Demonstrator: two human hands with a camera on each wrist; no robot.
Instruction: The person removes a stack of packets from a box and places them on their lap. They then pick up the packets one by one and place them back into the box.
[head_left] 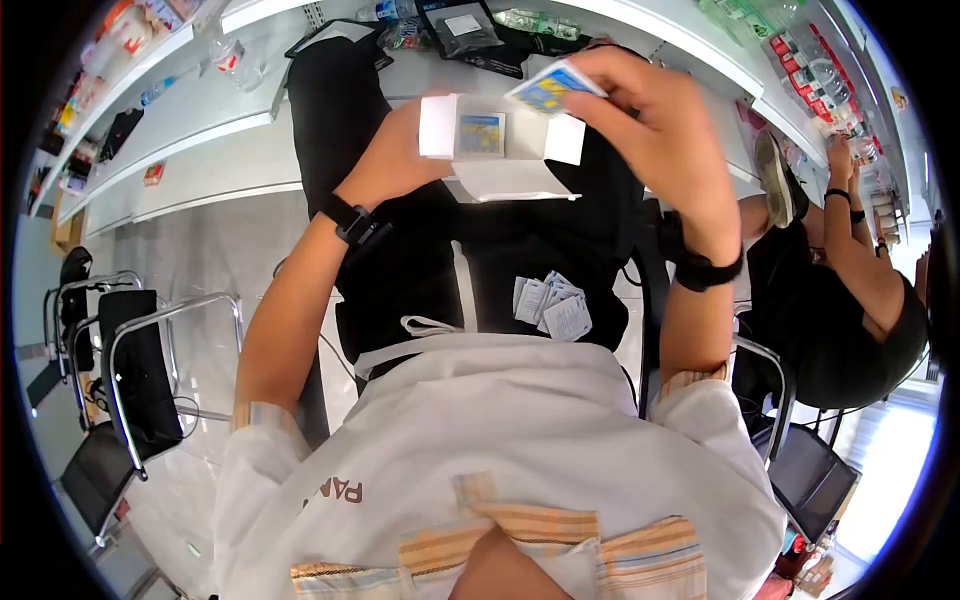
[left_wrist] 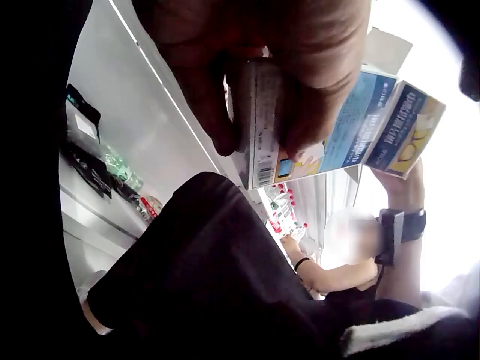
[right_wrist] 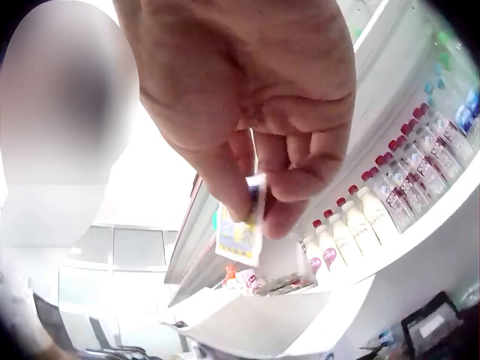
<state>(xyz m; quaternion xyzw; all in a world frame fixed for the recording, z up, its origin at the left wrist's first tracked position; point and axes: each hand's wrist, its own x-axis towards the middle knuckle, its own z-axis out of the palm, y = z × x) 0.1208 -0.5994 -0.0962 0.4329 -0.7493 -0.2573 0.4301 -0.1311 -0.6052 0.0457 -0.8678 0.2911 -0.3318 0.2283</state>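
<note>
My left hand (head_left: 396,158) grips a small carton (head_left: 512,178) by its left end, its white flaps spread apart. Inside lies a blue and yellow sachet (head_left: 482,135). The left wrist view shows the printed blue and yellow outside of the carton (left_wrist: 352,131), with fingers curled round it. Just above the carton's right side, my right hand (head_left: 665,135) pinches a flat sachet (head_left: 553,88) between thumb and fingers. That sachet (right_wrist: 240,238) has a white edge in the right wrist view. Several white printed sachets (head_left: 552,305) lie in a loose pile on my lap.
White shelves (head_left: 225,175) run across the front, with black pouches (head_left: 462,35) and bottles on them. More bottles (right_wrist: 352,221) line a shelf at the right. Another person (head_left: 835,300) sits at the right, and chairs (head_left: 120,390) stand at the left.
</note>
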